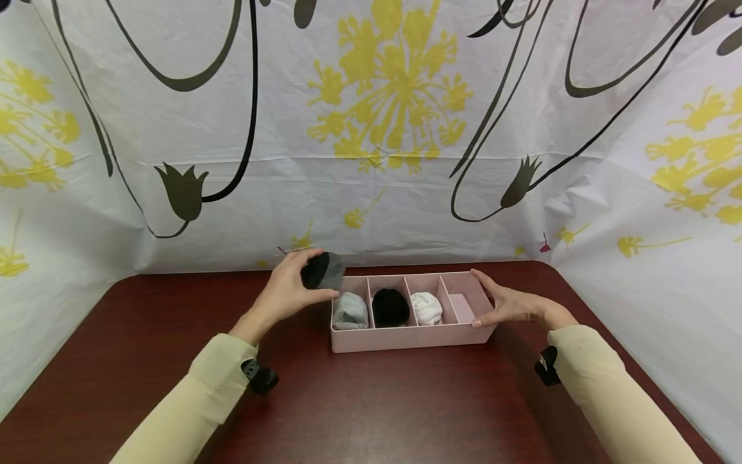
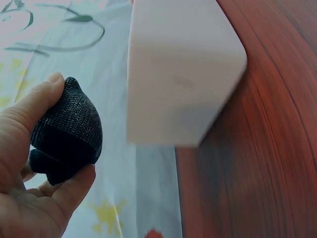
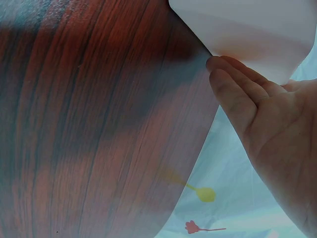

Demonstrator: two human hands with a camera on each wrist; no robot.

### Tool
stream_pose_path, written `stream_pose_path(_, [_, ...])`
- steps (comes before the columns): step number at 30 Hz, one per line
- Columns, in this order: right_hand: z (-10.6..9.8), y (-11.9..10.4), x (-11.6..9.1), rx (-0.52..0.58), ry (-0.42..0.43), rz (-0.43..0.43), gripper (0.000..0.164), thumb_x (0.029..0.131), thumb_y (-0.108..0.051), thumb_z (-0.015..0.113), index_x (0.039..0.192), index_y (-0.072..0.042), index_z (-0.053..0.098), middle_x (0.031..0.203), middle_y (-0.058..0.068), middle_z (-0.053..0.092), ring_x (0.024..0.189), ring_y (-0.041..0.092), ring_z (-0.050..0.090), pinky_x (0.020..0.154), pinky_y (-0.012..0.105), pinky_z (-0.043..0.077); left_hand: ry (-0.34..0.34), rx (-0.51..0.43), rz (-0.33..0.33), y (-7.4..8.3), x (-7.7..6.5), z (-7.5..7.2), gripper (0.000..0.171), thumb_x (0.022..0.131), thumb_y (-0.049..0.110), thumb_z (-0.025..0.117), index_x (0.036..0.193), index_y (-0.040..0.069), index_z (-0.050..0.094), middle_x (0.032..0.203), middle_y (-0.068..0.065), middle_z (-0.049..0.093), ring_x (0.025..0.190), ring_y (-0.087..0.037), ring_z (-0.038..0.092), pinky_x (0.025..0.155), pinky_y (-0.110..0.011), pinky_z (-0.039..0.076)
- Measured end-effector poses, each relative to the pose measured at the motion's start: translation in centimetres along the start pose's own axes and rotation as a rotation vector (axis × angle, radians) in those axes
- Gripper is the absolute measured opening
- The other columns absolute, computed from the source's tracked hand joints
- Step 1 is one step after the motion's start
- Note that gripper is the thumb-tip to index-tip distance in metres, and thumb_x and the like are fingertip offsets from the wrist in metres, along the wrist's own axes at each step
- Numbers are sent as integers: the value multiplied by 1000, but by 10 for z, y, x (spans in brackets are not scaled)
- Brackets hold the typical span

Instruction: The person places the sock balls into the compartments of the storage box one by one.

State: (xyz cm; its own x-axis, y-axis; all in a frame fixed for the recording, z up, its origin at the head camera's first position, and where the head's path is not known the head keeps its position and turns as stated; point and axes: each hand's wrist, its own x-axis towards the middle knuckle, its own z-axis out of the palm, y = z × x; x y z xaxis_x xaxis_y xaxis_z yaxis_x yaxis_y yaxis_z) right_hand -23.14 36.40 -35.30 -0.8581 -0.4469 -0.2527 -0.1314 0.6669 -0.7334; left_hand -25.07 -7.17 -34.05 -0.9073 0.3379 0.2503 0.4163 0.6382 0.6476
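My left hand (image 1: pixel 290 287) pinches a rolled-up black and grey sock (image 1: pixel 332 270) between thumb and fingers, raised at the left end of a pink divided box (image 1: pixel 406 339). In the left wrist view the knit of the sock (image 2: pixel 74 116) shows, with a darker black band. My right hand (image 1: pixel 516 305) grips the right end of the box, thumb on the front rim and fingers round the far corner. From left to right the box holds a grey rolled sock (image 1: pixel 350 312), a black one (image 1: pixel 390 308) and a white one (image 1: pixel 426 308); the rightmost compartment shows its pink floor.
The box stands on a dark red-brown wooden table (image 1: pixel 382 406), near its back edge. Behind and on both sides hangs a white sheet (image 1: pixel 278 129) printed with yellow flowers and dark stems.
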Motion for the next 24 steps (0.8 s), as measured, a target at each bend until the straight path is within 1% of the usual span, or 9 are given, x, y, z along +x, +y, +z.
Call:
stream_pose_path(1, [0, 0, 0, -2, 1, 0, 118, 74, -22, 79, 149, -4, -11, 150, 30, -4, 135, 46, 7, 105, 63, 18, 1, -2, 6, 5, 2, 4, 85, 71, 43, 80, 142, 16, 41, 143, -12, 40, 129, -34, 40, 99, -55, 38])
stream_pose_path(4, [-1, 1, 0, -3, 2, -2, 118, 75, -22, 79, 149, -4, -11, 150, 30, -2, 134, 44, 10, 105, 62, 20, 0, 0, 12, 19, 7, 16, 85, 71, 44, 80, 141, 17, 42, 142, -11, 41, 128, -32, 41, 100, -53, 39])
stream_pose_path(7, [-1, 2, 0, 1, 3, -7, 118, 74, -21, 79, 149, -3, -11, 149, 30, -1, 133, 44, 12, 105, 61, 21, -12, -19, 14, 33, 14, 29, 85, 70, 44, 81, 141, 19, 43, 141, -9, 42, 128, -30, 41, 100, -51, 39])
stream_pose_path(13, [-1, 3, -1, 25, -6, -5, 118, 75, -19, 78, 149, -5, -12, 151, 29, -7, 135, 44, 6, 105, 63, 19, -32, -74, 32, 59, 26, 55, 83, 69, 45, 81, 140, 22, 44, 138, -7, 45, 125, -29, 44, 98, -49, 41])
stream_pose_path(16, [-1, 3, -1, 30, -7, -8, 117, 75, -19, 78, 149, -5, -12, 150, 29, -6, 135, 44, 7, 105, 62, 20, -33, -89, 53, 71, 31, 67, 82, 70, 44, 81, 140, 23, 45, 137, -7, 46, 124, -28, 45, 98, -48, 42])
stream_pose_path(20, [-1, 3, -1, 40, -11, -2, 118, 75, -21, 78, 149, -5, -13, 150, 29, -3, 133, 43, 12, 104, 60, 23, -38, -101, 80, 85, 36, 82, 80, 71, 43, 80, 139, 22, 45, 137, -7, 46, 125, -27, 45, 99, -45, 41])
stream_pose_path(24, [-1, 3, 0, 59, -17, 29, 119, 76, -24, 78, 148, -7, -15, 150, 28, -1, 134, 43, 14, 105, 58, 24, -50, -87, 90, 97, 40, 97, 81, 71, 45, 79, 140, 22, 44, 138, -7, 46, 125, -26, 46, 99, -44, 43])
